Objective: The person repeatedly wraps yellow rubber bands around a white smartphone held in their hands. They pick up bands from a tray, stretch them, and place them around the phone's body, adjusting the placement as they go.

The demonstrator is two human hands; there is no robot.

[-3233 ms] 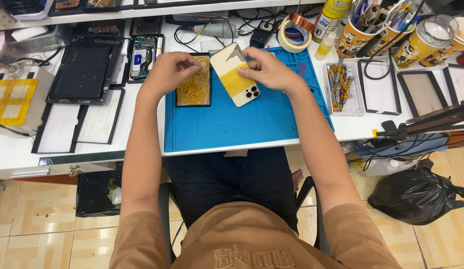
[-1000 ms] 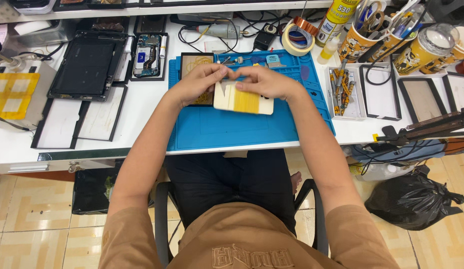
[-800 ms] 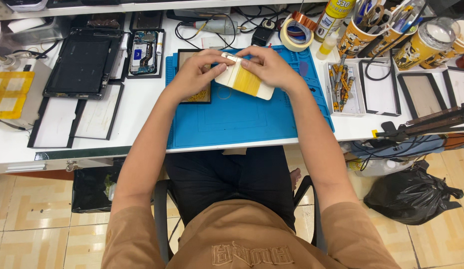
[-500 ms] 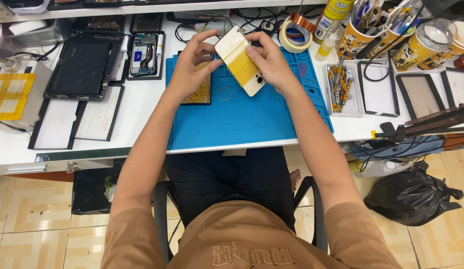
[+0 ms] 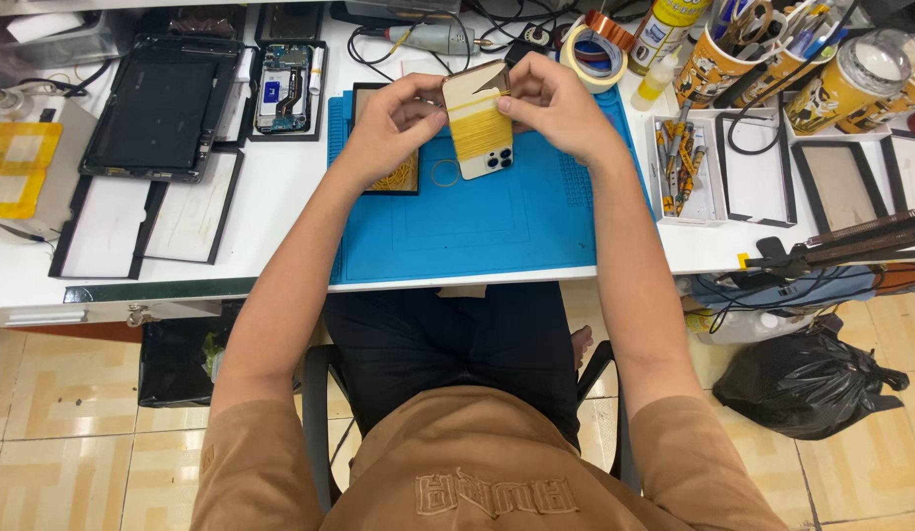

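Left hand (image 5: 394,123) and right hand (image 5: 553,103) both grasping a phone (image 5: 479,123), wrapped in yellow rubber bands. Held above the blue mat (image 5: 477,221). Tool tray (image 5: 686,167) to the right.

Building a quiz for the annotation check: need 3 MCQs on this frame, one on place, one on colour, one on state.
1. Where is the white smartphone bound with yellow rubber bands?
A. flat on the mat
B. held over the blue rubber work mat
C. on the floor

2. What colour is the bag on the floor?
A. black
B. white
C. red

3. How many hands hold the phone?
A. none
B. one
C. two

Answers:
1 B, it is lifted above the mat.
2 A, it is dark and glossy.
3 C, left hand and right hand both grip its edges.
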